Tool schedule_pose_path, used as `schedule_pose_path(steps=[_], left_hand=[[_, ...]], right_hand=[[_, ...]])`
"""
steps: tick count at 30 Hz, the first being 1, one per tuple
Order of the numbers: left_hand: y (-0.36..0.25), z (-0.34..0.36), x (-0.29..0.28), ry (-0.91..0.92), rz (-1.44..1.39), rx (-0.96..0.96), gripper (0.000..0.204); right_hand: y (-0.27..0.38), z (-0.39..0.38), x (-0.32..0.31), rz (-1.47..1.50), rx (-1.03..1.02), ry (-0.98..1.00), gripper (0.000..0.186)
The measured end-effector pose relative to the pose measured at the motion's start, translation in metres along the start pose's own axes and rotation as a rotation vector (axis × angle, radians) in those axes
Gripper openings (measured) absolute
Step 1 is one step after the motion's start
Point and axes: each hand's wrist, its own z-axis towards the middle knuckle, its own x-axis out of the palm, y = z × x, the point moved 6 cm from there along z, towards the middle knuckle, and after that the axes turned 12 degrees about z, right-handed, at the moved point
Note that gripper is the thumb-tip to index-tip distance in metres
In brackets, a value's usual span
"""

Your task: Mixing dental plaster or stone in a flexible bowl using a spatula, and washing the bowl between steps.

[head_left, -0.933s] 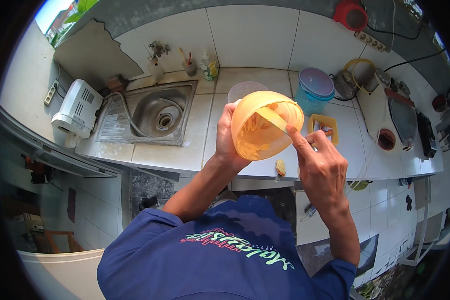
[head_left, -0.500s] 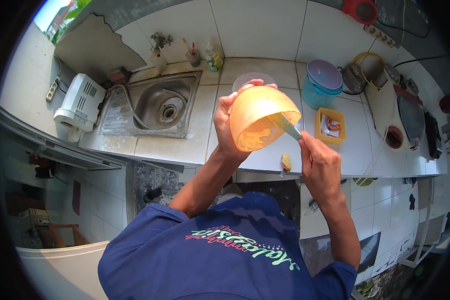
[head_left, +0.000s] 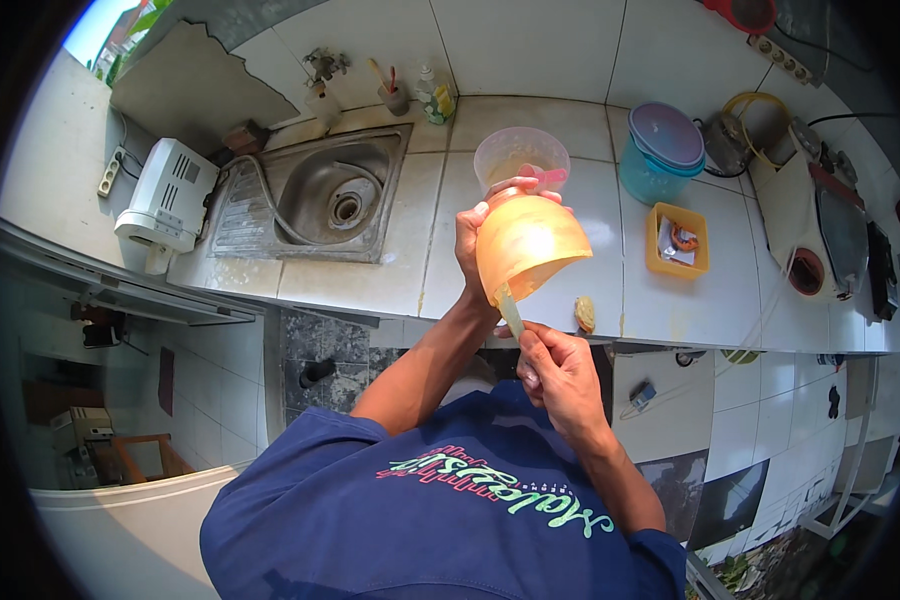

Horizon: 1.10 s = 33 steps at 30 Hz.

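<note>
- An orange bowl (head_left: 535,235) is gripped, tilted, by the left hand (head_left: 470,250), beyond the right hand (head_left: 567,378).
- A spatula (head_left: 511,312) is clasped in the right hand, its blade at the bowl's rim.
- A clear tub (head_left: 500,150) is seen beyond the left hand.

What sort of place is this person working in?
Probably a kitchen: a metal sink is set into a white-tiled counter, and the left hand holds an orange bowl.
</note>
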Motion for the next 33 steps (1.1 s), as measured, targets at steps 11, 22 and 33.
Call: schedule_pose_path(steps=[11, 22, 33], left_hand=[[-0.003, -0.003, 0.001, -0.228, -0.139, 0.012, 0.048], [-0.002, -0.009, 0.035, -0.305, -0.410, -0.217, 0.050], [0.002, -0.014, -0.001, -0.381, -0.445, -0.187, 0.045]], right_hand=[[0.044, -0.030, -0.006, 0.909, -0.105, 0.176, 0.039], [0.047, -0.013, -0.028, -1.025, -1.126, -0.464, 0.052], [0.017, -0.024, -0.053, -0.523, -0.875, -0.336, 0.037]])
